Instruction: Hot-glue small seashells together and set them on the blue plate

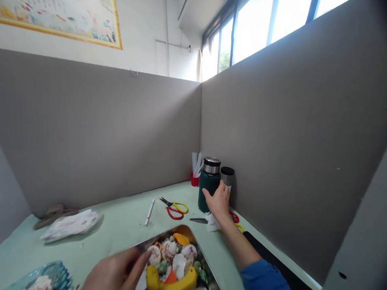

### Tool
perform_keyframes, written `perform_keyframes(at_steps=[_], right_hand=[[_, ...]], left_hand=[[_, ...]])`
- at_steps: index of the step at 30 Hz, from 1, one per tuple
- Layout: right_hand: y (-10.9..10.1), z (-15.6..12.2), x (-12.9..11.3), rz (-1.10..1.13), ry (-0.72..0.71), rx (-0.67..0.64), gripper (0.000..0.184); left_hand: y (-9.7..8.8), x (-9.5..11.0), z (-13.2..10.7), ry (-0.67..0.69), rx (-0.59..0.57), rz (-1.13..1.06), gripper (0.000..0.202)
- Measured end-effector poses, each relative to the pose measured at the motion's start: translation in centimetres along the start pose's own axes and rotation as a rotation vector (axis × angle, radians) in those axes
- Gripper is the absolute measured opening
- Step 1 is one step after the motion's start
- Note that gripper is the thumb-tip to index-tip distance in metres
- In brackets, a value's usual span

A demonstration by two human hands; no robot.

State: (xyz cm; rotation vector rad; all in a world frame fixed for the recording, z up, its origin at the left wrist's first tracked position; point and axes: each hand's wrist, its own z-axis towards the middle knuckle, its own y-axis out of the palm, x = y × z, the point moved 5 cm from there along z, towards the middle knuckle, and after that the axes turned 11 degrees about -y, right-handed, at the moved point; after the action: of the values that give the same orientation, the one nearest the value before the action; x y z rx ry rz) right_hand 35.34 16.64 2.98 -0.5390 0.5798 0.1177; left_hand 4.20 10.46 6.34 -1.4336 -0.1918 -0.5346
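One green bottle (204, 185) stands at the back of the worktop (119, 216), near the corner. The right hand (217, 200) is at its near side. Its thumb and fingers are spread apart; I can't tell if they squeeze it. One grey bottle (228, 178) with a black top is just behind. One red cup (194, 180) holds white strips, too bunched to count.

There are two pairs of scissors: open scissors (175, 208) near one white pen (149, 212), and other scissors (198, 220) partly hidden by a white crumpled thing (212, 222) and the right arm. That arm reaches far forward, in a blue sleeve (265, 279).

Nearer is one metal tray (196, 244) with many shells and one yellow bent thing (158, 289). The left hand (111, 279) is low over its left edge, back side up. It's blurry, so I can't tell if its fingers pinch anything. One blue dish (62, 273) sits farther left.
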Motion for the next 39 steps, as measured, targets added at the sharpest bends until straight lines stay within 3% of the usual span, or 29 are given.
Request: perform_keyframes(at_steps=[3,5,9,12,15,19,24,27,31,33,35,37,39], right_hand=[[0.5,-0.2,0.5,0.017,0.0,0.0,0.065],[0.7,-0.3,0.8,0.03,-0.012,0.005,0.065],[1.0,-0.7,1.3,0.038,-0.038,0.032,0.062],[1.1,-0.9,1.3,0.033,-0.052,0.057,0.057],[1.1,-1.3,1.1,0.035,-0.041,0.071,0.058],[1.0,-1.7,0.9,0.078,-0.045,0.077,0.06],[0.6,-0.8,-0.1,0.179,-0.076,0.118,0.08],[-0.7,0.2,-1.5,0.237,-0.108,0.161,0.088],[-4.4,0.6,-3.4,0.291,-0.188,0.186,0.088],[-6.4,0.2,-4.1,0.319,-0.23,0.17,0.089],[-8.2,-0.6,-4.6,0.347,-0.257,0.136,0.089],[-9.5,-1.8,-5.0,0.358,-0.261,0.073,0.087],[-10.5,-3.2,-5.5,0.358,-0.262,0.013,0.087]], left_hand=[[-0.4,6.7,4.1,0.223,-0.038,-0.215,0.029],[0.7,10.8,8.1,0.268,-0.016,-0.406,0.028],[5.0,17.6,16.2,0.257,0.015,-0.503,0.066],[7.3,20.8,19.9,0.244,0.021,-0.584,0.088],[8.2,21.7,21.1,0.239,0.005,-0.661,0.094],[8.0,20.2,20.2,0.234,0.013,-0.743,0.095],[6.3,19.3,17.8,0.255,0.012,-0.797,0.097],[4.3,19.6,16.4,0.281,0.013,-0.796,0.097],[0.0,19.9,14.3,0.336,-0.014,-0.764,0.107],[-2.9,20.6,12.4,0.455,0.021,-0.658,0.107],[-5.7,21.8,9.7,0.68,0.099,-0.485,0.093],[-7.1,22.9,7.2,0.825,0.078,-0.349,0.077],[-7.1,23.5,5.1,0.877,0.002,-0.208,0.057]])
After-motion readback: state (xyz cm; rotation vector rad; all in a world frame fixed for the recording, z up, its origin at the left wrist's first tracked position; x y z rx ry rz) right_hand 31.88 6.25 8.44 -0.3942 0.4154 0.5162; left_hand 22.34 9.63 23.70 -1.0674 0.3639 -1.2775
